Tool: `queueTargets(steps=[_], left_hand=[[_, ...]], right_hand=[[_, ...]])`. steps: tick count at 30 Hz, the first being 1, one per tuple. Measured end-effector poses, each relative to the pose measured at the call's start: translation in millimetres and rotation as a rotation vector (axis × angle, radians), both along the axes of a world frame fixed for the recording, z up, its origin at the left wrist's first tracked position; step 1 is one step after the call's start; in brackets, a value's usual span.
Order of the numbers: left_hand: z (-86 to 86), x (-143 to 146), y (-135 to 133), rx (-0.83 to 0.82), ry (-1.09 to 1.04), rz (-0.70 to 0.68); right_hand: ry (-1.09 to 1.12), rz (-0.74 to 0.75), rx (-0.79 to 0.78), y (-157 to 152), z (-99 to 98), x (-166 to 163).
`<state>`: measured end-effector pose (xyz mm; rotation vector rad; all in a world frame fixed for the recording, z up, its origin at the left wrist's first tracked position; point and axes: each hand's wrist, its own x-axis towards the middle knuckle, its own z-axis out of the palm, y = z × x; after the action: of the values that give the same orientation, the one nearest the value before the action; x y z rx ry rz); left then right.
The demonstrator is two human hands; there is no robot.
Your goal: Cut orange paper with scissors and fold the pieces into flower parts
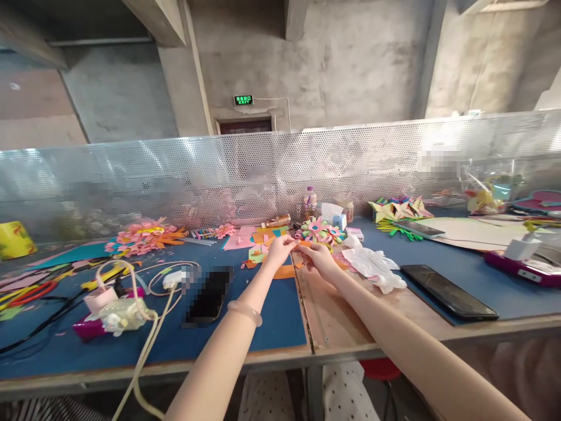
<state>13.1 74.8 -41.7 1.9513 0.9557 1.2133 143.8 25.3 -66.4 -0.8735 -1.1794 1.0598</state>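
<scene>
My left hand (pixel 281 250) and my right hand (pixel 319 258) come together over the far part of the table. Between their fingertips is a small piece of orange paper (pixel 301 244), pinched from both sides; its exact shape is partly covered by the fingers. An orange paper strip (pixel 284 272) lies on the table below the left hand. Just behind my hands sits a bunch of paper flowers (pixel 319 230) in pink, green and cream. Crumpled white tissue (pixel 377 268) lies to the right of my right hand.
A black phone (pixel 449 291) lies at right, another phone (pixel 209 295) at left. Power strips (pixel 90 328) with loose cables (pixel 151 333) occupy the left side. Pink paper flowers (pixel 142 237), yellow paper stars (pixel 401 209) and a bottle (pixel 310 199) stand before a perforated metal screen (pixel 197 175).
</scene>
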Motion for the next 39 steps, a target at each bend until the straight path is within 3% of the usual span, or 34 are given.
queueTargets(steps=[18,31,39], left_hand=[[-12.5,-8.3,1.4,0.011,0.05,-0.005],[-8.1,-7.9,-3.8,-0.074,0.053,-0.044],[-6.7,-8.7,-8.4,-0.03,0.074,-0.046]], right_hand=[[-0.097,0.052,-0.006,4.0,-4.4,3.8],[-0.092,0.112,-0.045,1.3,2.1,5.8],[-0.095,0.116,-0.028,5.4,-2.1,5.8]])
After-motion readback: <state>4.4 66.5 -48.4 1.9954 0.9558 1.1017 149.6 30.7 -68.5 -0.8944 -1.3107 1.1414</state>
